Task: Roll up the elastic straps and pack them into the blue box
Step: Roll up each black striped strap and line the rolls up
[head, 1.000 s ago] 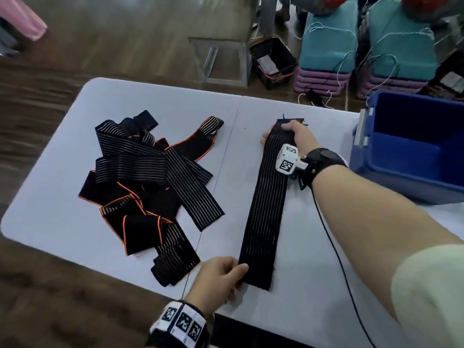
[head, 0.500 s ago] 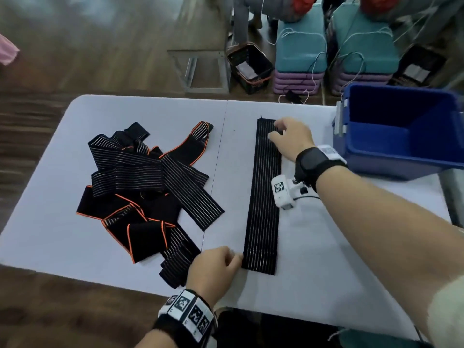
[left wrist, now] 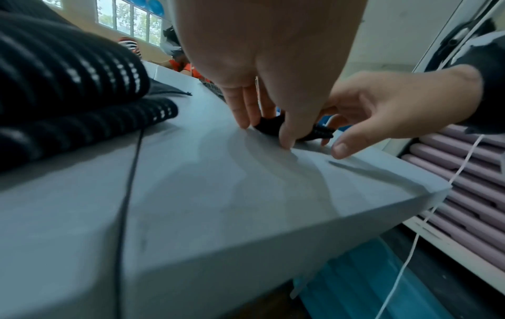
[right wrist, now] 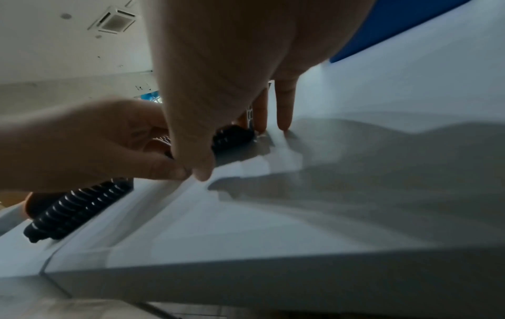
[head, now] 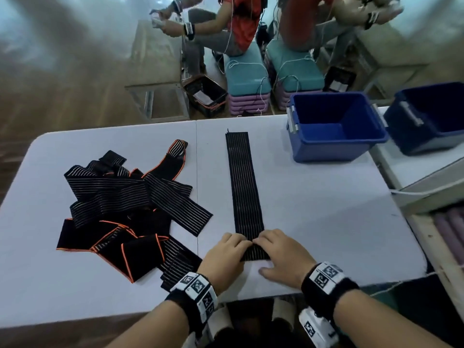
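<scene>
One long black striped elastic strap point(head: 243, 184) lies flat and straight down the middle of the white table point(head: 326, 222). Both hands are at its near end. My left hand point(head: 233, 247) and right hand point(head: 271, 244) pinch that end side by side, and it curls up into a small roll point(left wrist: 269, 127) between thumbs and fingers. The right wrist view shows the same roll point(right wrist: 232, 138) under my right hand point(right wrist: 218, 129). The open blue box point(head: 334, 149) stands at the far right of the table, with nothing visible inside.
A tangled pile of black straps point(head: 120, 204), some edged in orange, covers the left half of the table. A second blue box point(head: 426, 136) sits on a neighbouring table to the right. People sit on stools beyond the far edge.
My right hand has come back from the strap's far end to its near end, beside the left hand. The near end now curls up under both hands.
</scene>
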